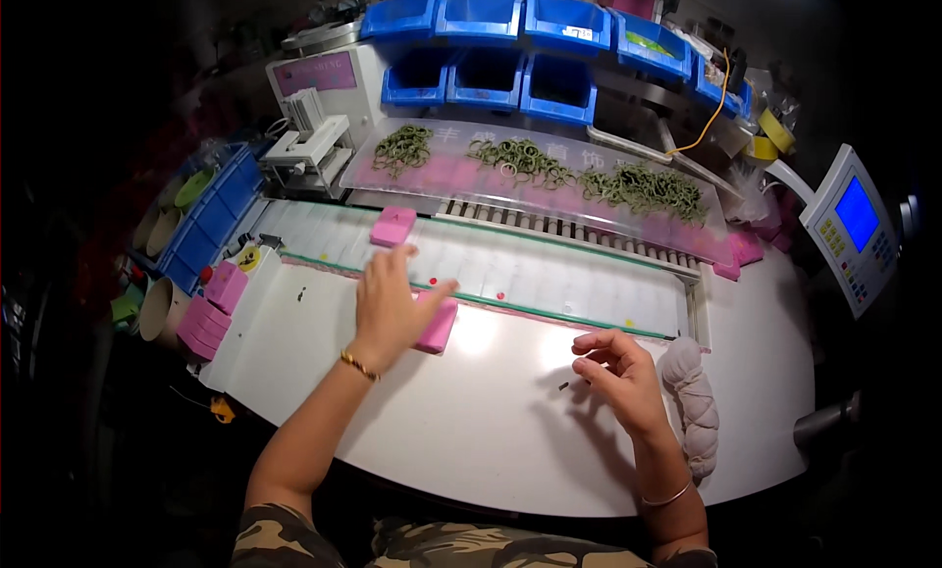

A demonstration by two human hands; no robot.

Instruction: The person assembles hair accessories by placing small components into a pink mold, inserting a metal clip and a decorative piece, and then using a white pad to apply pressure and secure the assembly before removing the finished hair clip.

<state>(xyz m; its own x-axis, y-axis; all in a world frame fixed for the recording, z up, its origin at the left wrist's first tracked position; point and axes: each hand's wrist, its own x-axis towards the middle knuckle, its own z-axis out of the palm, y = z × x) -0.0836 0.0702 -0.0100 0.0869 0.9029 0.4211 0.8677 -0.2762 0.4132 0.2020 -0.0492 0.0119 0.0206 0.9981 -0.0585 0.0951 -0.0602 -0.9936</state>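
- While the left hand [388,298] is hovering over the long white strip [599,288], its fingertips are ending at the near edge of the upper pink block [392,227]; can't tell whether they are touching.
- Left grip: fingers are spreading wide, thumb is pointing off to the right, nothing visibly held.
- Upper block is sitting toward the strip's left part, at the far side. Looks: solid bright pink, squarish, slightly rounded corners, small dark mark on top, near face showing as a deeper pink.
- Lower pink block [438,325] is lying by the strip's near edge, at the white table [491,411]. Same pink, longer than wide, side face darker. Left thumb is covering part of it; contact unclear.
- Right hand [618,372] is hanging over the table, right of both blocks. Fingers are curling, thumb and index tips are standing slightly apart; not seeing anything between them.
- Small dark piece [563,385] is lying just left of the right hand; too small to identify.
- Beige cloth roll [693,411] is lying just right of that hand.
- More pink blocks [203,328] are stacking up at far left.
- Green loops [643,190] are lying in piles on a translucent panel [451,197] behind the strip.
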